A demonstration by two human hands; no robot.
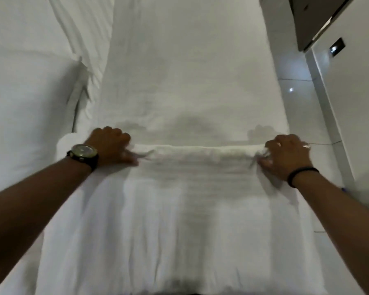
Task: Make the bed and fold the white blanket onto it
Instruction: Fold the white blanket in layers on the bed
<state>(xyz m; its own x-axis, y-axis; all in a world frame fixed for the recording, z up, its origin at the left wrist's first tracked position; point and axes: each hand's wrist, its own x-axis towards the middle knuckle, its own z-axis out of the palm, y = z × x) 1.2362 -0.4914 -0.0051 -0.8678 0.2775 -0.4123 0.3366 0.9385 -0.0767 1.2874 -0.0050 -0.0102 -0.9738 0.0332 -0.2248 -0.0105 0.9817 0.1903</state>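
The white blanket (190, 60) lies in a long strip across the bed (19, 124), running away from me. Its near end is lifted, and the part below my hands hangs down toward me in soft folds. My left hand (111, 145), with a wristwatch, grips the left corner of the raised edge. My right hand (285, 154), with a dark wristband, grips the right corner. The edge stretches taut between both hands, level with the middle of the view.
A white pillow (87, 28) rests at the far left of the bed. On the right is a glossy tiled floor (300, 107), with a white cabinet (354, 103) and a darker wooden unit (313, 20) beyond it.
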